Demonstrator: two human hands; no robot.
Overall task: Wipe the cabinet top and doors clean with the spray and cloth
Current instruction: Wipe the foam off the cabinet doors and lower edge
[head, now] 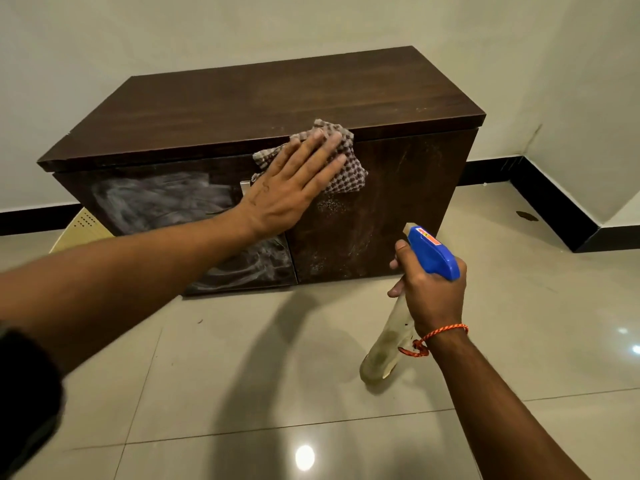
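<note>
You were in what looked like a room of a home: a low dark wood cabinet (277,98) stood against a plain off-white wall (173,29), on a floor (138,410) of glossy beige tiles that mirrored a light, and a black skirting (554,209) ran along the walls into the corner

1. Off-white walls (207,36) met in a corner at the right.
2. A black skirting board (554,199) ran along their base.
3. Glossy beige floor tiles (242,393) carried a bright glare spot (304,457).
4. A dark mark (527,215) lay on the floor near the skirting.
</note>
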